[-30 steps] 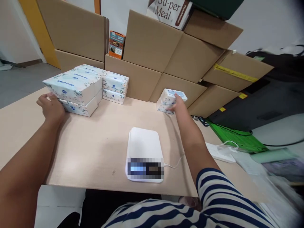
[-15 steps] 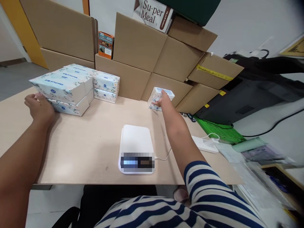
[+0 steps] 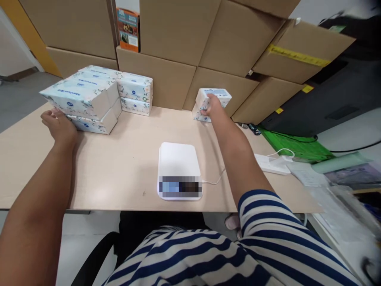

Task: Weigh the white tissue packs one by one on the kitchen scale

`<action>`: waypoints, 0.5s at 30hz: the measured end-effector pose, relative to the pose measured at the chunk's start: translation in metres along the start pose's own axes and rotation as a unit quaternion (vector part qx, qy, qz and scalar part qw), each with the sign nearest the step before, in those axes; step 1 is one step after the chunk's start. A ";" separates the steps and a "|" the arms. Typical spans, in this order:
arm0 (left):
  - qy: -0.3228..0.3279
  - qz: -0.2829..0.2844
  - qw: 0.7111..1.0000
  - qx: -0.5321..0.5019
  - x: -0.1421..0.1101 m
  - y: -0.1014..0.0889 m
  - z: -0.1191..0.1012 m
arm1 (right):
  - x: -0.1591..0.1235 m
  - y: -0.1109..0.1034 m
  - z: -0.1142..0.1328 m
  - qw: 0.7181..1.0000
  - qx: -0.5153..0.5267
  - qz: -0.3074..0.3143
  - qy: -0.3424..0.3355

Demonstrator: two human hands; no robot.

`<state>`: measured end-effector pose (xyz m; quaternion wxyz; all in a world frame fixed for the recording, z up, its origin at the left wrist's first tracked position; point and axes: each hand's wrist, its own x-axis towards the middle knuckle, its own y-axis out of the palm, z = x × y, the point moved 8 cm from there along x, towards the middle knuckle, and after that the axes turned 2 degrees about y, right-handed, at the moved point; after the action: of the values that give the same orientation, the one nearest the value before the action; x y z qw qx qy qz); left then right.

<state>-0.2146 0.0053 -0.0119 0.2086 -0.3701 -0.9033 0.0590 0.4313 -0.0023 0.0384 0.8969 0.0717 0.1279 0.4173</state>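
Note:
My right hand (image 3: pixel 212 105) grips the upper tissue pack (image 3: pixel 223 97) of a two-pack pile at the back right, thumb on its near side and fingers over the top. Under it lies the lower tissue pack (image 3: pixel 197 114), and the two edges do not quite line up. On the left, my left hand (image 3: pixel 61 125) rests at the front left corner of a larger stack of floral tissue packs (image 3: pixel 80 93), its fingers loosely bent and apart, grasping nothing visible. Between my arms lies a white kitchen scale (image 3: pixel 178 159) with a blurred display and a bare top.
Cardboard boxes (image 3: pixel 166 83) form a wall along the table's back. An orange box (image 3: pixel 127 29) stands among them. A white cable (image 3: pixel 216 182) runs from the scale towards my right forearm. Farther right are a power strip (image 3: pixel 272 163) and a green board (image 3: pixel 294 145).
The view has tilted down, so the table and boxes appear higher. The upper right pack seems to have shifted slightly on the lower one under my right hand. My left hand stays by the stack.

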 end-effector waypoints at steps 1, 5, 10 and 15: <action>-0.001 -0.002 1.000 0.004 0.001 0.001 0.001 | -0.005 -0.008 -0.001 1.000 -0.003 0.001 0.027; 0.002 0.009 1.000 0.015 0.005 0.007 0.007 | -0.047 -0.045 0.003 0.996 0.017 0.048 0.072; -0.008 0.053 0.995 0.081 -0.002 0.008 0.003 | -0.147 -0.068 0.005 0.977 0.035 0.209 0.021; -0.014 0.082 0.994 0.072 -0.011 0.012 -0.008 | -0.210 -0.069 -0.034 0.962 -0.063 0.241 0.112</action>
<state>-0.1967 0.0058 -0.0115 0.2164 -0.4264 -0.8661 0.1455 0.3419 -0.2071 0.0248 0.7525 -0.0037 0.1795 0.6336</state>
